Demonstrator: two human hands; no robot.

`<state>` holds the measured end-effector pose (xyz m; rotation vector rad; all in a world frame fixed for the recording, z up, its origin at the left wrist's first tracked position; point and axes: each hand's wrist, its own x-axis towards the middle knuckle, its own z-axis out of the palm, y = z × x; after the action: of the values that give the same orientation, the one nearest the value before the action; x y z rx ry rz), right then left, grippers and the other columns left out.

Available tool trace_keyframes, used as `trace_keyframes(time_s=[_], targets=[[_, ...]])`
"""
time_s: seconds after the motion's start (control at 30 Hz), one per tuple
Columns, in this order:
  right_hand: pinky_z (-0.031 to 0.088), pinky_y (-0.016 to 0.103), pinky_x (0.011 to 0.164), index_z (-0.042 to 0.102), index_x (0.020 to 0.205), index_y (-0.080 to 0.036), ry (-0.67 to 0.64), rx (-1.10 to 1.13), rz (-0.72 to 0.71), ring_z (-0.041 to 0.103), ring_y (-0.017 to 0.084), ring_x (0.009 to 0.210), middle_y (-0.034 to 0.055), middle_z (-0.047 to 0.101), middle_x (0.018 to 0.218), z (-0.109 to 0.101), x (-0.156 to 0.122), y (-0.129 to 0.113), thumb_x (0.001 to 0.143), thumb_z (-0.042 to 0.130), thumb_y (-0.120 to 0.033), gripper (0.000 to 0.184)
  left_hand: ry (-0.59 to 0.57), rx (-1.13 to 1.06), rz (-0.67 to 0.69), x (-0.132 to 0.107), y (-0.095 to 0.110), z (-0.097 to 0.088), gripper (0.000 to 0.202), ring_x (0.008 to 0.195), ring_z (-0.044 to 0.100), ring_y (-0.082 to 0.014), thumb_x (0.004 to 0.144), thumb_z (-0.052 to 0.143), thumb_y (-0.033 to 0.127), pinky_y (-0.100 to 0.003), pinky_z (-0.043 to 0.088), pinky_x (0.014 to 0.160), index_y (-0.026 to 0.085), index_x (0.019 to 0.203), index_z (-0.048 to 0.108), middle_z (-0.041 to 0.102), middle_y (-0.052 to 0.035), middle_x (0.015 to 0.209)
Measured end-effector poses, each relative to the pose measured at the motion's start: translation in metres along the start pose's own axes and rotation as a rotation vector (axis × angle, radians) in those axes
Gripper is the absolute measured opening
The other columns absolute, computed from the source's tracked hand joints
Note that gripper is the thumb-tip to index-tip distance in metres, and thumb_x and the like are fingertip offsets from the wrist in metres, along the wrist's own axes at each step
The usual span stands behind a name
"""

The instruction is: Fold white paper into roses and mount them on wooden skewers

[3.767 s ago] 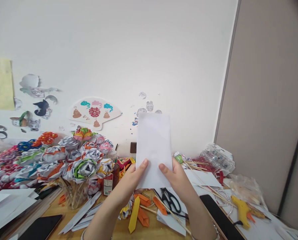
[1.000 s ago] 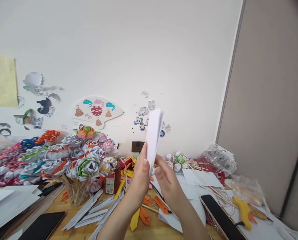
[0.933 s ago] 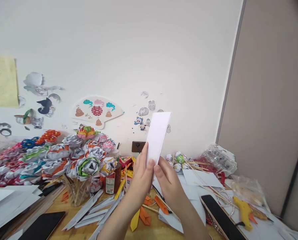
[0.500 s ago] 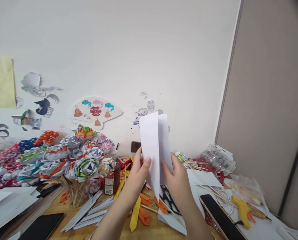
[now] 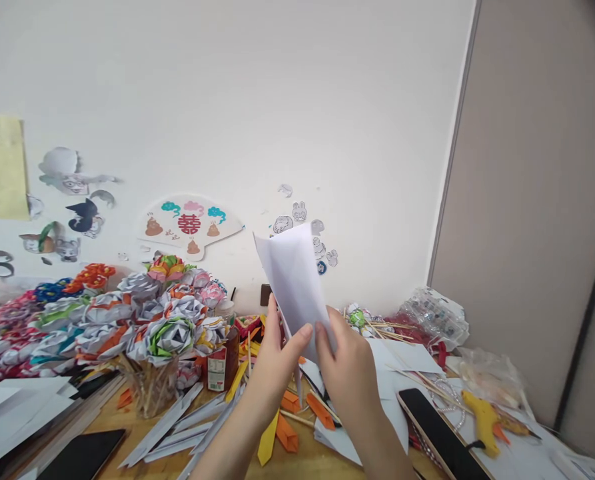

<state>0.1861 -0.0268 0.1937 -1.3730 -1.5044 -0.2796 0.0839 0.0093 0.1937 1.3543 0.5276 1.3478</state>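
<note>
Fingers (image 5: 273,327) of left hand (image 5: 276,357) and right hand (image 5: 352,363) pinch smooth white paper (image 5: 297,277), bent lengthwise, its top edge curved.

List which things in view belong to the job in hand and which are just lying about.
In the job: white paper, held by left hand and right hand.
Seemingly just lying about: yellow glue gun, two phones, clear plastic bag.

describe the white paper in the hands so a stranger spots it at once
Find the pale wall, then the cluttered wooden table below. Above its middle, the left hand and right hand grip a white paper. Unlike the white sheets lying on the table, this one is held up.
</note>
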Motion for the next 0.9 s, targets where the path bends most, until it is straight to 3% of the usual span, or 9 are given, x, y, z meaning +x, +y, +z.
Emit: trace_keyframes(time_s=[0.2, 0.4, 0.53, 0.67, 0.9], targets=[[0.042, 0.030, 0.058, 0.057, 0.092, -0.019, 0.107, -0.015, 0.182, 0.062, 0.023, 0.070, 0.0077, 0.068, 0.078, -0.009, 0.009, 0.024, 0.087, 0.038, -0.027, 0.021, -0.117, -0.188, 0.034, -0.005, 0.004, 0.000, 0.075, 0.124, 0.046, -0.0339, 0.068, 0.067, 0.042, -0.040, 0.040, 0.098, 0.021, 0.135, 0.041, 0.053, -0.0083, 0.136], [0.044, 0.033, 0.062, 0.059, 0.100, -0.017, 0.081, -0.050, 0.223, 0.063, 0.026, 0.076, 0.0104, 0.069, 0.085, -0.014, 0.011, 0.029, 0.087, 0.038, -0.024, 0.026, -0.152, -0.288, -0.168, -0.014, 0.014, -0.003, 0.071, 0.116, 0.053, -0.0365, 0.069, 0.066, 0.043, -0.044, 0.042, 0.096, 0.019, 0.133, 0.045, 0.065, -0.0099, 0.121], [0.046, 0.037, 0.069, 0.052, 0.124, -0.014, 0.038, -0.169, 0.120, 0.062, 0.028, 0.085, 0.0131, 0.068, 0.095, -0.002, 0.007, 0.016, 0.087, 0.032, -0.014, 0.042, -0.204, -0.226, -0.073, -0.014, 0.015, -0.002, 0.073, 0.124, 0.045, -0.0341, 0.069, 0.067, 0.045, -0.040, 0.039, 0.100, 0.020, 0.134, 0.044, 0.058, -0.0082, 0.131], [0.048, 0.043, 0.081, 0.043, 0.134, -0.014, -0.003, -0.064, -0.026, 0.057, 0.028, 0.103, 0.0143, 0.063, 0.115, 0.010, 0.001, 0.003, 0.088, 0.033, -0.016, 0.047, -0.144, -0.141, 0.078, -0.010, 0.013, 0.000, 0.074, 0.130, 0.039, -0.0302, 0.070, 0.068, 0.038, -0.036, 0.033, 0.106, 0.023, 0.136, 0.040, 0.049, -0.0060, 0.139], [0.033, 0.054, 0.100, 0.047, 0.132, -0.017, -0.088, 0.002, -0.194, 0.042, 0.031, 0.120, 0.0144, 0.046, 0.136, 0.005, -0.013, -0.019, 0.092, 0.035, -0.027, 0.043, -0.133, -0.212, -0.034, -0.003, 0.003, -0.009, 0.058, 0.128, 0.042, -0.0264, 0.079, 0.061, 0.042, -0.033, 0.034, 0.105, 0.024, 0.131, 0.046, 0.053, -0.0041, 0.135]])
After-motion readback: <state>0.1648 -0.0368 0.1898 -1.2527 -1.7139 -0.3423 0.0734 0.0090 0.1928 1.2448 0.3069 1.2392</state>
